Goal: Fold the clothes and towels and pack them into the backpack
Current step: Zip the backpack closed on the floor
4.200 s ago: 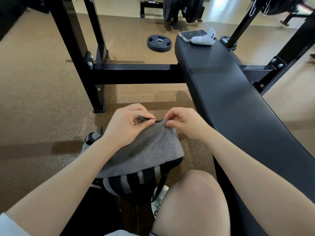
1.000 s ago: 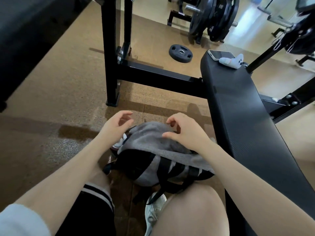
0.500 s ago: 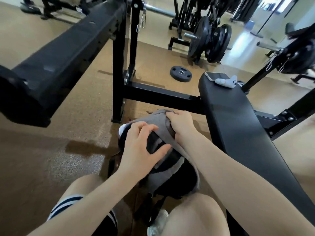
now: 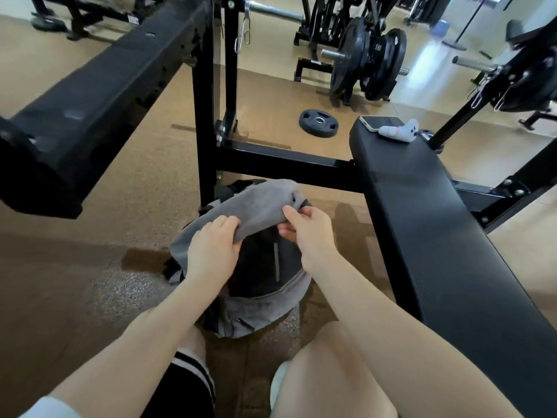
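The grey backpack [image 4: 241, 306] is sitting on the floor between your knees. Your left hand [image 4: 211, 251] and right hand [image 4: 307, 233] are both gripping its grey top flap. To the right, a black bench [image 4: 437, 236] is holding a phone [image 4: 381, 122] at its far end.

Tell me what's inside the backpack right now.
The backpack is held open by the left hand and right hand, both gripping its grey top flap. Only dark lining with a light vertical strip shows. No clothes or towels are visible; the bottom is in shadow.
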The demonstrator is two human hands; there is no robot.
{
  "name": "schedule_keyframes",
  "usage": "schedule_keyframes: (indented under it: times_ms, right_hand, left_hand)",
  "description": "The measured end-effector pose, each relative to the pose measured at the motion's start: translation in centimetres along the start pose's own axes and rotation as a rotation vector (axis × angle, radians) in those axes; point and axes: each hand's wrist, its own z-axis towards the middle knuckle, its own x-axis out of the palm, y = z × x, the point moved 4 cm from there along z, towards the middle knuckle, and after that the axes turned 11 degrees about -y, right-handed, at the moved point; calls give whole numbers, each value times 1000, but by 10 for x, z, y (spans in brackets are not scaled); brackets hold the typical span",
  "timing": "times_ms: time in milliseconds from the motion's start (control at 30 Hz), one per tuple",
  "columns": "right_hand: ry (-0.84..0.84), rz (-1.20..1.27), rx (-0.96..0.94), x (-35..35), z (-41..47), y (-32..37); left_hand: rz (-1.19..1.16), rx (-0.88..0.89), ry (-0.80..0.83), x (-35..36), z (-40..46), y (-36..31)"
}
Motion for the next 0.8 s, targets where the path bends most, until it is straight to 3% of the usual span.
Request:
schedule_keyframes:
  times_ms: [167, 267, 400, 567, 667, 800]
  right_hand:
    - [-107, -542, -563, -25, 5, 5]
    - [-22, -761, -737, -20, 16, 4]
    - [-91, -879, -775, -20, 35, 1]
    - [-1, -1038, -895, -13, 75, 0]
    - [-85, -1010, -871, -17, 102, 6]
    - [-97, -922, -891, -14, 141, 28]
  left_hand:
    - [-183, -49, 8, -8, 11, 5]
    - [-228, -80, 48, -8, 12, 1]
    - [-273, -128, 83, -9, 12, 0]
    - [-254, -172, 62, 1, 15, 18]
    - [-122, -171, 72, 12, 19, 33]
    - [-182, -272, -53, 20, 58, 27]
